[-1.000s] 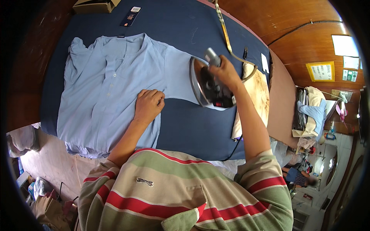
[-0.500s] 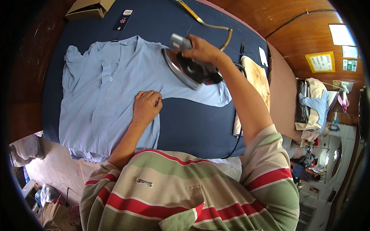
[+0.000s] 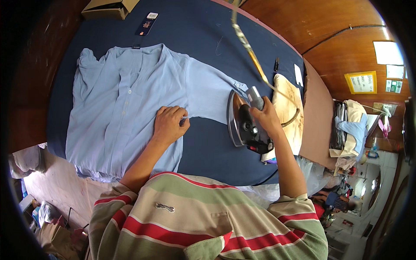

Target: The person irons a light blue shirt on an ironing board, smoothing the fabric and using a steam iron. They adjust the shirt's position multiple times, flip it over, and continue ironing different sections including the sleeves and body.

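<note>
A light blue shirt [image 3: 104, 104] lies spread on the dark blue table cover, its sleeve [image 3: 208, 89] stretched to the right. My left hand [image 3: 170, 124] is closed on the shirt's side seam below the underarm, with a bit of cloth showing between thumb and fingers. My right hand [image 3: 265, 115] grips the grey handle of an electric iron [image 3: 243, 125]. The iron is at the cuff end of the sleeve, partly over the dark cover, and hides the lower cuff corner. Its soleplate's contact with the cloth cannot be seen.
A stained cream cloth pad [image 3: 289, 104] lies right of the iron. The iron's cord [image 3: 255, 63] loops above it. A cardboard box [image 3: 108, 9], a dark tag [image 3: 147, 24] and a small black tool [image 3: 276, 64] lie toward the far side. Another person [image 3: 337, 201] is at the far right.
My right hand has moved the iron right and nearer me, from the upper sleeve to the cuff end. The cord has swung along. My left hand stays at the shirt's side.
</note>
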